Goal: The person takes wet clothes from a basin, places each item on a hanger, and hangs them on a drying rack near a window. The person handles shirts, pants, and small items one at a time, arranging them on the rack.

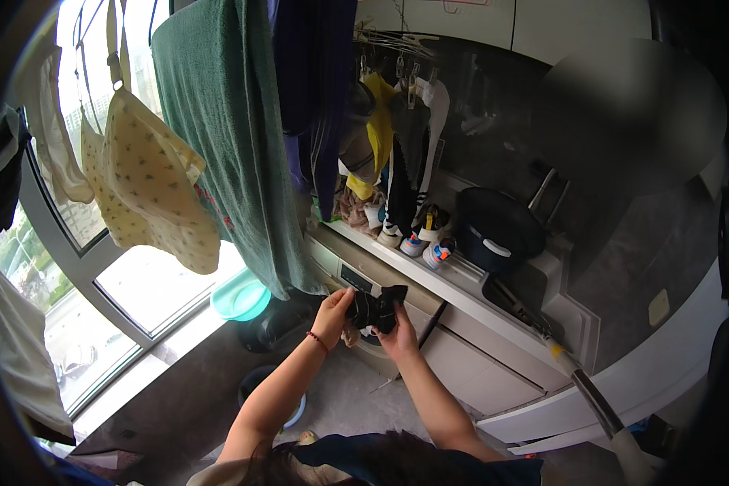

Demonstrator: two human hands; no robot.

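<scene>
Both my hands are raised in front of a washing machine (351, 274) that stands under the counter. Between them is a small black cloth item (370, 308) with thin pale lines, perhaps a sock. My left hand (335, 310) pinches its left end, and a beige bit of cloth (350, 334) hangs just below that hand. On the other side my right hand (401, 335) grips the black cloth from below, thumb up against it. The washer's door is mostly hidden behind my hands.
Overhead left hang a green towel (231, 133) and a patterned yellow bra (152, 188). Several sneakers (438, 252) and a dark basin (501, 231) sit on the counter (413, 273). A mop pole (589, 389) leans at the right. A teal basin (240, 299) rests by the window.
</scene>
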